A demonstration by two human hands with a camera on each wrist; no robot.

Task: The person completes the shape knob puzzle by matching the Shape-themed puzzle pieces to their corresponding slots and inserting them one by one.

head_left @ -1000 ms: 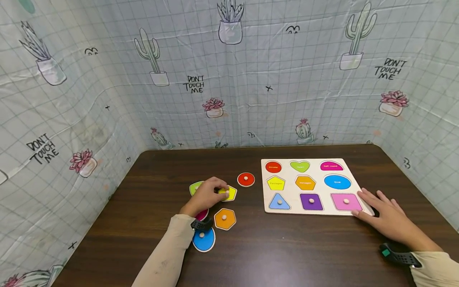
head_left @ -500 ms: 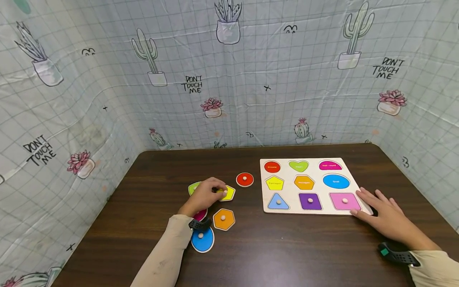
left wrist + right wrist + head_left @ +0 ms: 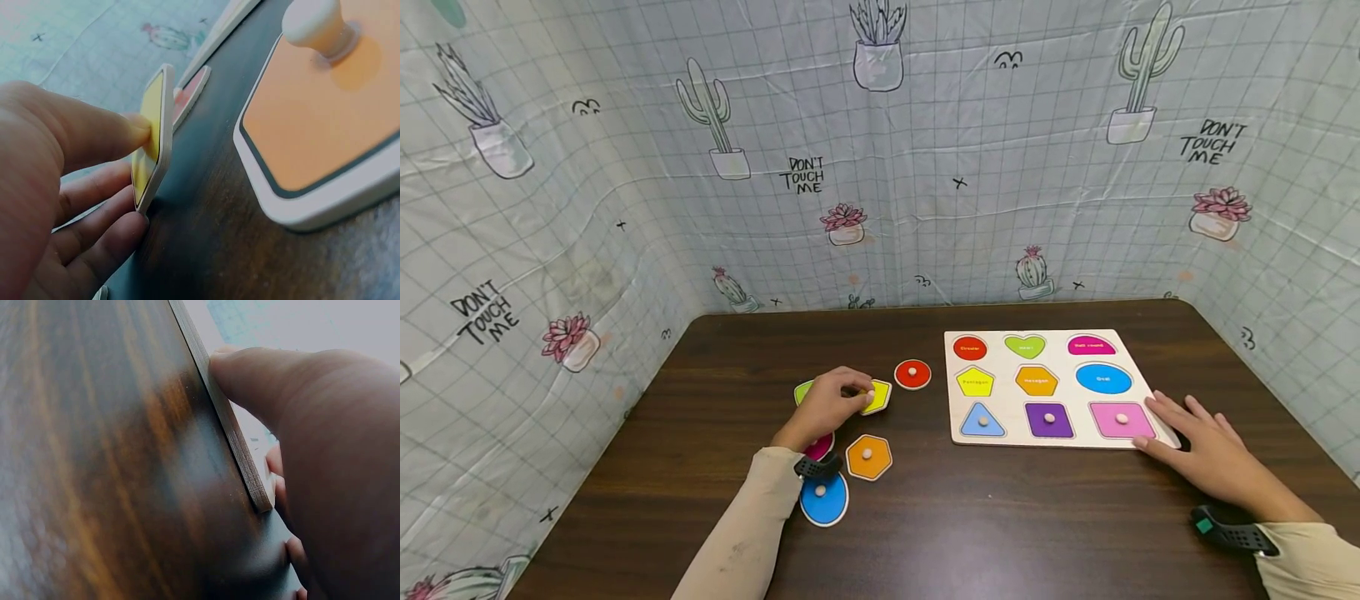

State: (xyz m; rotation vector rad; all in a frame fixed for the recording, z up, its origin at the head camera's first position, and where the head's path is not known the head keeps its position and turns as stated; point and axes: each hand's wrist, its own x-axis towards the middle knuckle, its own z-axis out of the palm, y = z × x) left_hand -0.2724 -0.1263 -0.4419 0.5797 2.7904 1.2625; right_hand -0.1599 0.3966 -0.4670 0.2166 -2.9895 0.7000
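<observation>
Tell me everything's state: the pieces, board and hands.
Yellow pentagon: held, tilted
Left hand: holding yellow pentagon
Board: flat, partly filled
Right hand: resting on board
Blue triangle: fitted
Purple square: fitted
Pink rectangle: fitted
Red circle: loose
Orange hexagon: loose
Blue oval: loose
Green piece: loose, partly hidden
Magenta piece: loose, partly hidden
</observation>
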